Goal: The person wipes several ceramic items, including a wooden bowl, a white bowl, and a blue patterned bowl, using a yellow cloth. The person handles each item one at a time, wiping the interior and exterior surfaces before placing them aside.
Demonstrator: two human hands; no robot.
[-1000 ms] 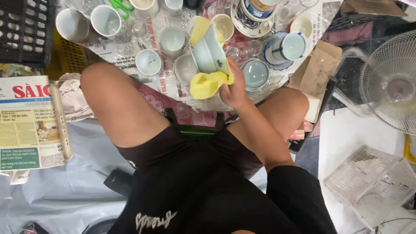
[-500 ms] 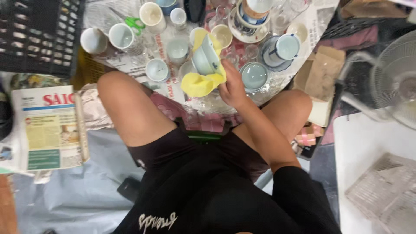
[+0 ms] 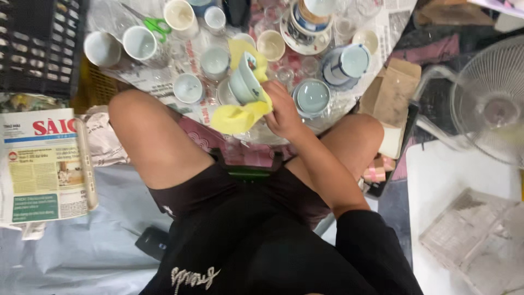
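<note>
right hand (image 3: 284, 112) gripping yellow cloth (image 3: 240, 114), cup (image 3: 244, 82)

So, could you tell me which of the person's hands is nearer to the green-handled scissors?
Only the right hand shows. It grips a pale blue cup in a yellow cloth, below and right of the scissors, well apart. The left hand cannot be seen.

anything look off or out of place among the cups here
Nothing looks spilled or broken. The only oddity: green-handled scissors lie among the cups on the newspaper-covered surface. The one tilted cup is held with a yellow cloth by the right hand.
</note>
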